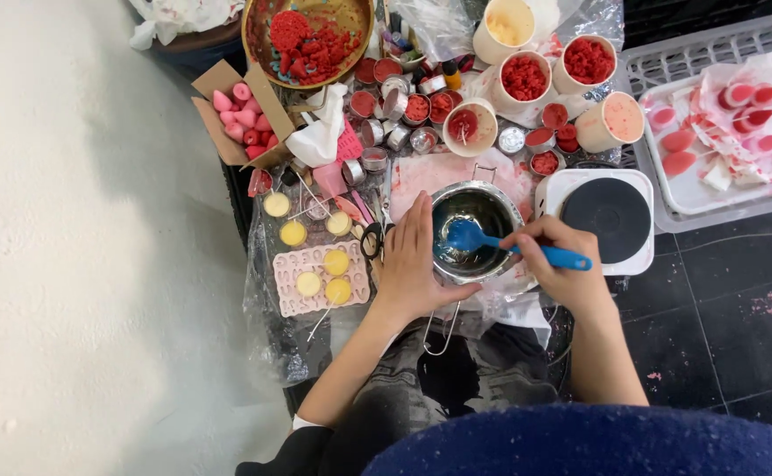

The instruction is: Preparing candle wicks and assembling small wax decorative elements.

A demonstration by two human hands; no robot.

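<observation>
My left hand lies flat against the near rim of a steel melting pot, fingers spread and gripping nothing, while my right hand is closed around a blue spatula, its blade dipped inside the pot. Just left sits a pink mould with yellow wax discs; just right, a white hot plate. Beyond stand cups of red wax and a wide bowl of red crumbles.
</observation>
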